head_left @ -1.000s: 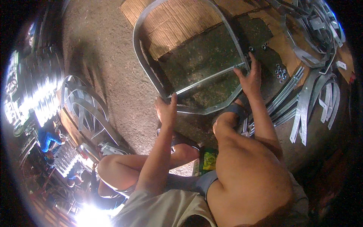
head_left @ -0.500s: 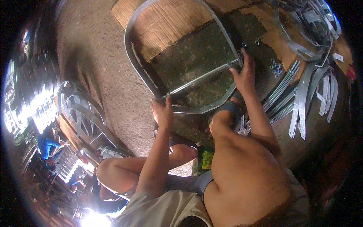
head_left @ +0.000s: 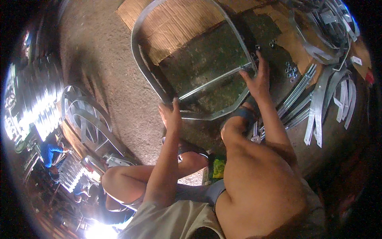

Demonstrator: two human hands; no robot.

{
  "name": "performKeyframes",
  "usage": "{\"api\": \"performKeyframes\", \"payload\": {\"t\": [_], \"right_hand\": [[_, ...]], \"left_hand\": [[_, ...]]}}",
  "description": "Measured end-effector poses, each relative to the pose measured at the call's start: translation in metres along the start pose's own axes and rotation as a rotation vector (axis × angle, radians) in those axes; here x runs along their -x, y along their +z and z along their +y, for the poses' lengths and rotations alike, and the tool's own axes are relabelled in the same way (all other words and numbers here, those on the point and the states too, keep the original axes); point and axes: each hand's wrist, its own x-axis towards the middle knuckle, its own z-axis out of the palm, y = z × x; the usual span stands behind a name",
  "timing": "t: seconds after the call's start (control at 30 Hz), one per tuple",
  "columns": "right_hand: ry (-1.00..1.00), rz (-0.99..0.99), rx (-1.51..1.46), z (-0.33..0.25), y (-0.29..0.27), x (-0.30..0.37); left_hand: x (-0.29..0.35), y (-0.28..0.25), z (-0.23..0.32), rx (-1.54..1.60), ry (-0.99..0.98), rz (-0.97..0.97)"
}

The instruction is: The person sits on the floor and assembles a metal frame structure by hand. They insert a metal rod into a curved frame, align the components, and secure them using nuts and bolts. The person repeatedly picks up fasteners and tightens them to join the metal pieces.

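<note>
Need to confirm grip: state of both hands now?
Left hand: holding the metal frame at its lower left.
Right hand: holding the metal frame at its right side.

Left hand (head_left: 170,117), right hand (head_left: 259,83) gripping, thumbs spread.

Workshop | wrench (head_left: 256,138) | loose nuts (head_left: 293,74) | metal rods (head_left: 297,88) | curved metal strips (head_left: 317,113)

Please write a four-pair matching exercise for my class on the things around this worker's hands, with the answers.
Column one
1. Metal frame
2. Cross rod
3. Small shiny metal parts
4. Large cardboard sheet

Column two
A. Brown and ridged, near the picture's top
B. Clustered to the right of the right hand
C. Rounded outline, with the left hand at its near left corner
D. Straight, spanning the frame's inside

Pairs: 1-C, 2-D, 3-B, 4-A
</note>
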Motion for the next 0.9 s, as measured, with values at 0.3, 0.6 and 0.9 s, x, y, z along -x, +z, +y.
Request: {"api": "performKeyframes", "payload": {"t": [0.3,0.6,0.9], "right_hand": [[-0.075,-0.033,0.119,0.002,-0.003,0.002],[-0.028,-0.039,0.106,0.008,0.000,0.001],[-0.051,-0.070,0.115,0.013,0.001,0.003]], "left_hand": [[0.001,-0.003,0.006,0.047,-0.026,0.004],[0.007,-0.006,0.000,0.049,0.009,-0.047],[-0.003,-0.005,0.011,0.026,-0.185,-0.063]]}}
